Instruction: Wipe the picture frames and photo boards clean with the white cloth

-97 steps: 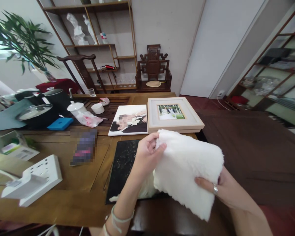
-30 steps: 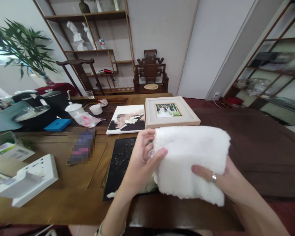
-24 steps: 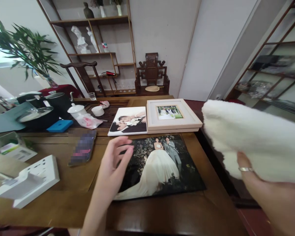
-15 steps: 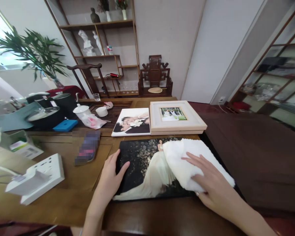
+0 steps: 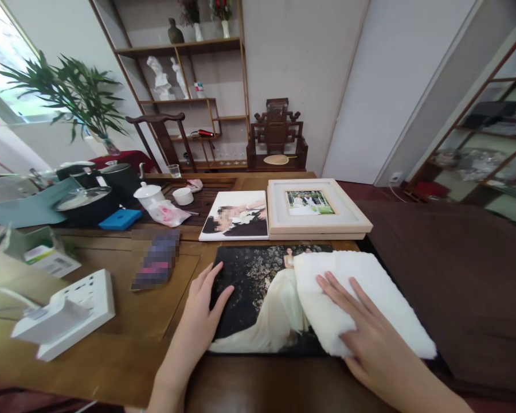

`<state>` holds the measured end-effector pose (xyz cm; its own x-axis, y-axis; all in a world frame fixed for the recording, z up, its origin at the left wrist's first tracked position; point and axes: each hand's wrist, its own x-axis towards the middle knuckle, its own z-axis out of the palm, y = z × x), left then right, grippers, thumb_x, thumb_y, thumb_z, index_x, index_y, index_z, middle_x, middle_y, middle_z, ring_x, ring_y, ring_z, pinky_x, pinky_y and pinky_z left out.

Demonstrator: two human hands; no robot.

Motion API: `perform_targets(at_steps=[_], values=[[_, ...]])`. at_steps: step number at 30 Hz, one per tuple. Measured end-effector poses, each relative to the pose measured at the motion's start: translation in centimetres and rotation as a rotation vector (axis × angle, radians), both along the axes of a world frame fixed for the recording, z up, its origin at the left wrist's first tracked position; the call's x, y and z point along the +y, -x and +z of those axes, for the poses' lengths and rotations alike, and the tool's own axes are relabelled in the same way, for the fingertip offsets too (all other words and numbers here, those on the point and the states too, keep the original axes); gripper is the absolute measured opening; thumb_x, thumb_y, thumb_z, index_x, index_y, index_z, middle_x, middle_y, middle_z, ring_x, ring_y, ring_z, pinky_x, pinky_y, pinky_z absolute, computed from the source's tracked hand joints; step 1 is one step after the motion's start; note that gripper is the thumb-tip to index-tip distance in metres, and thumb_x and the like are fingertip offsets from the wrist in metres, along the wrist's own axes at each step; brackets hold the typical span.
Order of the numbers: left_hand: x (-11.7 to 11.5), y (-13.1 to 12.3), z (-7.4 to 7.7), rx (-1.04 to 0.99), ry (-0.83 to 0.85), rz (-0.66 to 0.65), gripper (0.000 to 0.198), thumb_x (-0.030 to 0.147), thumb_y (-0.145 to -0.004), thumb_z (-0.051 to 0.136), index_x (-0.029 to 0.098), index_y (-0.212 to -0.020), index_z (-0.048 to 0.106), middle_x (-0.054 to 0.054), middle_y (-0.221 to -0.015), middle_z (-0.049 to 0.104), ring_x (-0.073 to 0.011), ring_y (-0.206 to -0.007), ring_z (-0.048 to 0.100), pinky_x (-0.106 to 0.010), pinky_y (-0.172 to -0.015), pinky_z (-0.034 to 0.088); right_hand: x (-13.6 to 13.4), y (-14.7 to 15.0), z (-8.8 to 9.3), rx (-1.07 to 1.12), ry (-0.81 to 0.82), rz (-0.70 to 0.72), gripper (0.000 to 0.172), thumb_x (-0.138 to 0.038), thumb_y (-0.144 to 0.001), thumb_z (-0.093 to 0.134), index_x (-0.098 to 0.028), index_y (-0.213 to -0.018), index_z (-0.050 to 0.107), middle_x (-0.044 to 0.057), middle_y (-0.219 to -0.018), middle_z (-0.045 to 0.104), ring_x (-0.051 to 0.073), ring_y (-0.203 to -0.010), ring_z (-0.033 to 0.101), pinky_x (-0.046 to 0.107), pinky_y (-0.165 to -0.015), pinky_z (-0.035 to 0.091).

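A dark photo album or panel point(image 5: 258, 298) lies flat on the table, picturing a figure in a long pale gown. My left hand point(image 5: 206, 304) rests at its left edge, thumb and fingers apart. A folded white towel point(image 5: 370, 287) covers the right part of the picture. My right hand point(image 5: 365, 327) presses it down, its fingers laid along the towel and the thumb side at the near edge. Just beyond stand a white photo print point(image 5: 236, 218) and, beside it, a pale wooden picture frame point(image 5: 320, 209) that appears stacked on another.
At the left are a white power strip point(image 5: 75, 312), a phone-like blurred object point(image 5: 157, 258), a blue box point(image 5: 120, 219) and a white lidded cup point(image 5: 148, 194). A dark pot point(image 5: 83, 207) stands farther left. A wooden chair point(image 5: 277, 135) is behind the table.
My right hand has shifted slightly with the towel, which now spreads farther toward the near right corner. The left hand stays at the picture's left edge. The whole view has shifted slightly.
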<state>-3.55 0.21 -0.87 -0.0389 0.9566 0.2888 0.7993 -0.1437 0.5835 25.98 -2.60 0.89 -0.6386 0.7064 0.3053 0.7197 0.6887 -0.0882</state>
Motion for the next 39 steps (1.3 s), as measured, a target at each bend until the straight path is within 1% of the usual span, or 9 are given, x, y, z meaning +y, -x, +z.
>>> perform_targets(at_steps=[4,7,14,18,24,28,33,36,39], values=[[-0.4,-0.2,0.4,0.054,-0.040,-0.061,0.043,0.035,-0.086,0.047,0.024,-0.127,0.041,-0.009,-0.144,0.029,-0.0247,-0.131,0.030,-0.046,-0.107,0.029,-1.0,-0.6,-1.0,0.094,-0.084,-0.016,0.017,-0.001,-0.056,0.048,-0.017,-0.051,0.046,0.007,-0.150,0.007,0.036,-0.132,0.018,0.057,-0.103,0.024],[-0.6,-0.1,0.3,0.080,-0.068,-0.121,0.043,0.033,-0.085,0.047,0.023,-0.127,0.042,-0.009,-0.142,0.034,-0.0246,-0.132,0.030,-0.046,-0.107,0.029,-0.6,-0.9,-1.4,0.118,-0.129,-0.030,0.018,-0.001,-0.056,0.049,-0.018,-0.050,0.044,0.008,-0.150,0.006,0.035,-0.130,0.024,0.053,-0.104,0.027],[-0.4,0.3,-0.2,0.081,-0.058,-0.140,0.044,0.033,-0.085,0.048,0.021,-0.127,0.044,-0.010,-0.141,0.037,-0.0246,-0.132,0.029,-0.046,-0.107,0.029,4.0,-1.1,-1.3,0.125,-0.056,-0.064,0.018,-0.003,-0.061,0.045,-0.020,-0.053,0.047,0.019,-0.134,0.040,0.031,-0.127,0.032,0.053,-0.105,0.026],[-0.3,0.3,-0.3,0.070,-0.047,-0.133,0.044,0.034,-0.085,0.048,0.021,-0.127,0.045,-0.010,-0.141,0.037,-0.0248,-0.132,0.029,-0.045,-0.106,0.030,5.1,-0.6,-0.6,0.052,-0.006,-0.044,0.018,-0.002,-0.057,0.044,-0.019,-0.054,0.051,0.019,-0.134,0.042,0.031,-0.130,0.028,0.055,-0.105,0.023],[-0.2,0.0,0.0,0.063,-0.023,-0.151,0.042,0.035,-0.086,0.047,0.020,-0.125,0.048,-0.009,-0.143,0.035,-0.0248,-0.132,0.030,-0.045,-0.107,0.029,4.8,-0.1,0.1,0.060,0.078,-0.054,0.019,0.000,-0.054,0.044,-0.017,-0.052,0.052,0.015,-0.143,0.029,0.032,-0.131,0.026,0.053,-0.105,0.023],[-0.1,0.0,0.2,0.063,0.007,-0.206,0.042,0.033,-0.089,0.040,0.020,-0.129,0.044,-0.008,-0.142,0.037,-0.0217,-0.133,0.028,-0.043,-0.108,0.027,4.7,0.0,0.5,0.029,0.105,-0.046,0.020,-0.001,-0.052,0.043,-0.017,-0.054,0.055,0.012,-0.142,0.031,0.033,-0.130,0.027,0.056,-0.105,0.021],[-0.1,-0.1,0.1,0.079,0.002,-0.200,0.040,0.032,-0.089,0.039,0.022,-0.128,0.044,-0.008,-0.141,0.038,-0.0215,-0.132,0.030,-0.043,-0.108,0.027,1.3,-0.5,0.5,-0.014,0.079,0.037,0.022,-0.005,-0.049,0.046,-0.019,-0.057,0.060,0.003,-0.144,0.026,0.033,-0.130,0.026,0.053,-0.106,0.022],[-0.2,0.0,0.0,0.109,-0.024,-0.208,0.042,0.032,-0.088,0.042,0.024,-0.130,0.039,-0.008,-0.142,0.035,-0.0221,-0.132,0.030,-0.045,-0.108,0.028,-1.4,-1.1,-0.1,0.042,0.027,0.128,0.048,-0.005,-0.052,0.046,-0.023,-0.091,0.068,-0.002,-0.138,0.037,0.026,-0.125,0.037,0.038,-0.109,0.026],[-0.3,0.1,0.0,0.141,-0.056,-0.227,0.045,0.032,-0.086,0.046,0.025,-0.130,0.038,-0.008,-0.143,0.034,-0.0239,-0.132,0.030,-0.047,-0.106,0.029,-2.7,-1.6,-0.4,0.136,0.036,0.138,0.074,-0.002,-0.059,0.043,-0.024,-0.129,0.047,-0.005,-0.130,0.049,0.017,-0.119,0.047,0.025,-0.107,0.029]])
